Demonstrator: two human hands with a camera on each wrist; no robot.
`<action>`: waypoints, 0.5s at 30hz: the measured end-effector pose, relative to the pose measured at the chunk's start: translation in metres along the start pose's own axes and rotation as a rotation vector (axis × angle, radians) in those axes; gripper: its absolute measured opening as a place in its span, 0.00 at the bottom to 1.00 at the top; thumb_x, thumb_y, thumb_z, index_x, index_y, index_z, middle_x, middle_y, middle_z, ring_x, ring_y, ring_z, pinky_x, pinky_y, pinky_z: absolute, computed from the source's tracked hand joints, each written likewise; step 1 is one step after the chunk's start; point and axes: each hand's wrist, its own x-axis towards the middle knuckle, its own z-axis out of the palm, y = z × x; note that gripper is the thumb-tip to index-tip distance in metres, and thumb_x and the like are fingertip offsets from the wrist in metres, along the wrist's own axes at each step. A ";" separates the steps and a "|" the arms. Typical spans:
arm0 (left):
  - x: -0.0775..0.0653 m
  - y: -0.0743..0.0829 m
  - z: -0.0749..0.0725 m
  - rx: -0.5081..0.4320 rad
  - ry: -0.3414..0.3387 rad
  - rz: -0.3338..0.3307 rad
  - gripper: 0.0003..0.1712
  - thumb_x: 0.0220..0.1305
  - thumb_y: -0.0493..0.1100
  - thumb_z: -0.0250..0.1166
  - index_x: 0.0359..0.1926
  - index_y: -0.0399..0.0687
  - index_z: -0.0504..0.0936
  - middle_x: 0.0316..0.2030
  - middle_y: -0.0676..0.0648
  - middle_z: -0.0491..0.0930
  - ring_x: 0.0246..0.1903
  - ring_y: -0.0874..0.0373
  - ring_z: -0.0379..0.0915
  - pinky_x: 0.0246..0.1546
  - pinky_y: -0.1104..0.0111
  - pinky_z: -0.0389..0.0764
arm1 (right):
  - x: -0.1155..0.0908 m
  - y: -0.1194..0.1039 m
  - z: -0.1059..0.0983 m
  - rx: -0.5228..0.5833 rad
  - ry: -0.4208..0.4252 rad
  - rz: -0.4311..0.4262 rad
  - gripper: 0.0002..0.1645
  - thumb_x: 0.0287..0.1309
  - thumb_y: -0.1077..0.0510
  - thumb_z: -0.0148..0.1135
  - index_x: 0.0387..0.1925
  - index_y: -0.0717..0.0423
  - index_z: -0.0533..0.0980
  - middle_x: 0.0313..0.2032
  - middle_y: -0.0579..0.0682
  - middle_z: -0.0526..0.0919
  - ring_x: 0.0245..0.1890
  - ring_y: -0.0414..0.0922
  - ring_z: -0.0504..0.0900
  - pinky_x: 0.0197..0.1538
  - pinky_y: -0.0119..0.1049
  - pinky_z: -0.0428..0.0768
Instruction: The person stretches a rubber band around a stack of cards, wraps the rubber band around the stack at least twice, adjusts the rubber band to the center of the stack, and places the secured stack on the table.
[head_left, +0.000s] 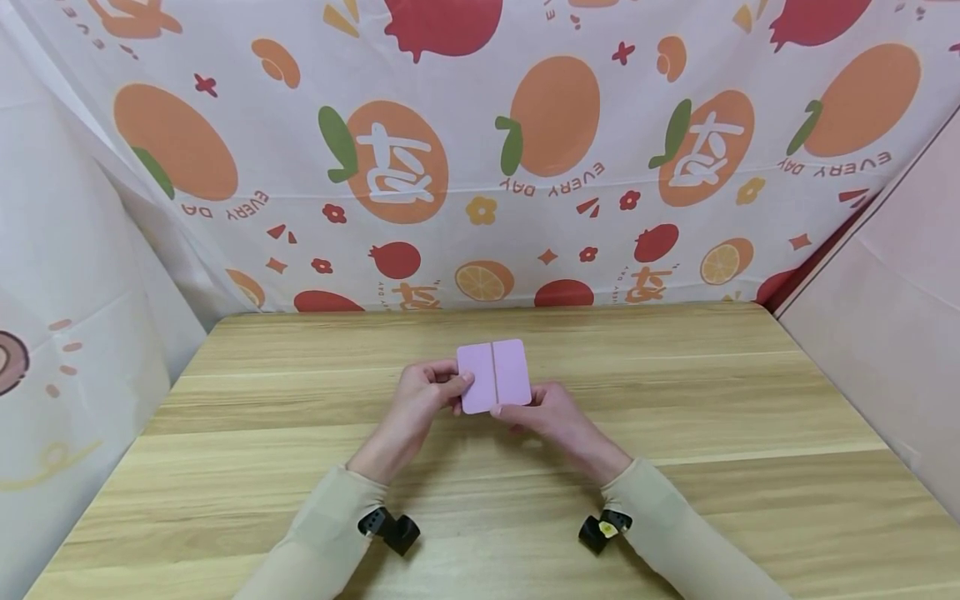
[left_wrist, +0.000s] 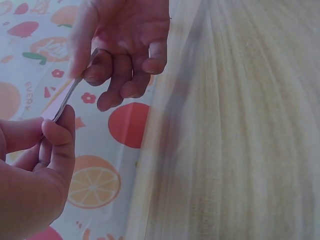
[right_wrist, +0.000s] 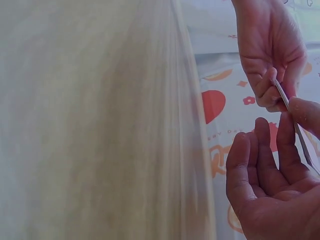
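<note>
Both hands hold a thin lilac square (head_left: 513,371), like a small card or booklet, with rounded corners and a narrow brownish line down its middle. It is tilted up above the wooden table. My left hand (head_left: 420,398) pinches its left side, thumb on the front face. At the lower right corner, my right hand (head_left: 558,423) pinches it between thumb and fingers. Seen almost edge-on in the right wrist view, the square (right_wrist: 303,141) looks thin, and the right hand's (right_wrist: 280,200) other fingers are loosely spread. Its back face is hidden.
The light wooden table (head_left: 675,500) stretches out on every side of the hands. Behind it hangs a white curtain (head_left: 480,242) printed with fruit, and pale cloth (head_left: 67,250) covers the left side. Each sleeved wrist carries a small black camera (head_left: 390,531).
</note>
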 end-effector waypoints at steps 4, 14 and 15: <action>0.001 0.001 -0.003 -0.003 -0.010 -0.014 0.07 0.66 0.32 0.62 0.39 0.27 0.79 0.25 0.47 0.76 0.25 0.58 0.70 0.26 0.71 0.72 | 0.000 -0.001 -0.002 0.014 -0.021 0.011 0.15 0.55 0.55 0.72 0.36 0.65 0.83 0.31 0.53 0.84 0.32 0.47 0.78 0.38 0.39 0.78; 0.005 -0.002 -0.009 0.012 -0.033 -0.039 0.07 0.66 0.33 0.62 0.38 0.28 0.79 0.24 0.47 0.75 0.24 0.59 0.69 0.25 0.71 0.71 | 0.004 -0.007 -0.015 -0.051 -0.030 -0.065 0.23 0.57 0.56 0.69 0.51 0.65 0.78 0.42 0.54 0.84 0.40 0.50 0.82 0.42 0.46 0.82; 0.005 -0.002 -0.010 0.012 -0.033 -0.041 0.07 0.66 0.33 0.61 0.37 0.28 0.79 0.24 0.47 0.75 0.23 0.59 0.69 0.25 0.71 0.71 | 0.005 -0.008 -0.017 -0.073 -0.015 -0.080 0.24 0.57 0.55 0.70 0.52 0.64 0.77 0.43 0.54 0.83 0.41 0.49 0.81 0.43 0.45 0.81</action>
